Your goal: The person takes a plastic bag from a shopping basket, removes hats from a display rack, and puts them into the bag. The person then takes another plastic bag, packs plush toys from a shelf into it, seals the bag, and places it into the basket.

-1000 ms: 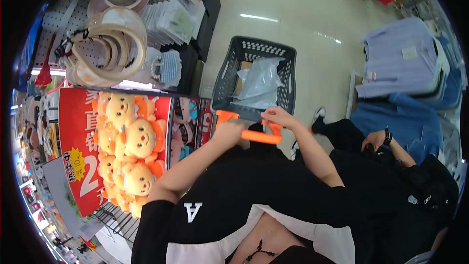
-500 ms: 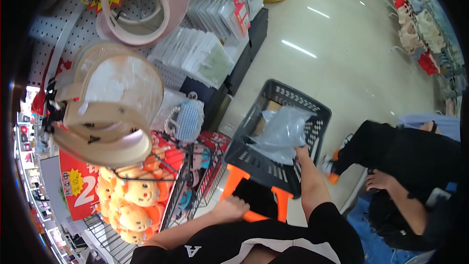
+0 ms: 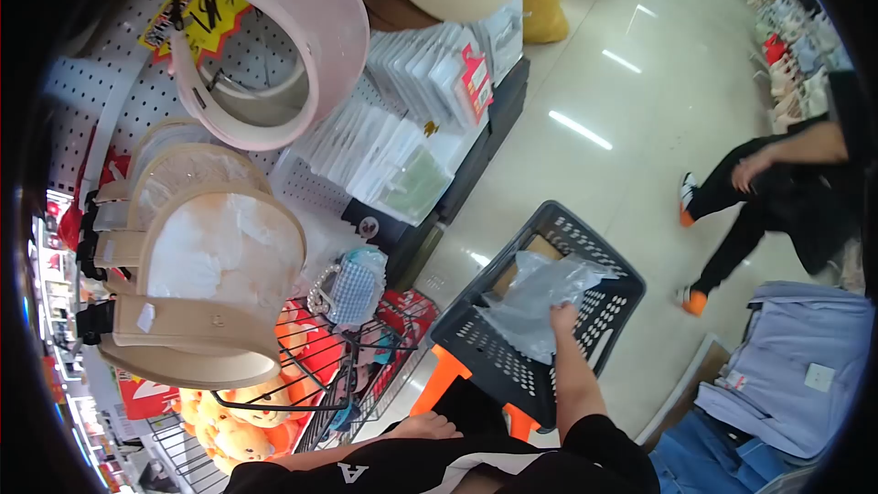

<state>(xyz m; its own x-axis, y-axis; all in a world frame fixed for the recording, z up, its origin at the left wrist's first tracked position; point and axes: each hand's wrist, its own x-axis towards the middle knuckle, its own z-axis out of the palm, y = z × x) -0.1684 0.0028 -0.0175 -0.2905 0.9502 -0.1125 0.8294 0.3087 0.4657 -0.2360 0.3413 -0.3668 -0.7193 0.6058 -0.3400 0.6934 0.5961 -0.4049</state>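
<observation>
A dark grey basket (image 3: 508,382) with an orange handle (image 3: 443,379) stands in front of me, low in the view. In it lie a grey plastic bag (image 3: 540,297) and a brown cardboard piece (image 3: 541,247). My right hand (image 3: 563,317) reaches into the basket, its fingers closed on the edge of the bag. My left hand (image 3: 426,425) is near my body beside the handle, fingers curled. The part of the handle at that hand is hidden, so what it holds does not show.
Sun visors (image 3: 219,247) and packaged items (image 3: 412,151) hang on a rack at left, above orange plush toys (image 3: 242,439). Another person (image 3: 777,183) is at right. Folded lilac clothes (image 3: 791,357) lie at lower right, and a yellow bag (image 3: 540,0) is farther up.
My right hand has left the handle and reached into the basket to the bag. The view has turned toward the rack, and the other person has moved forward along the aisle.
</observation>
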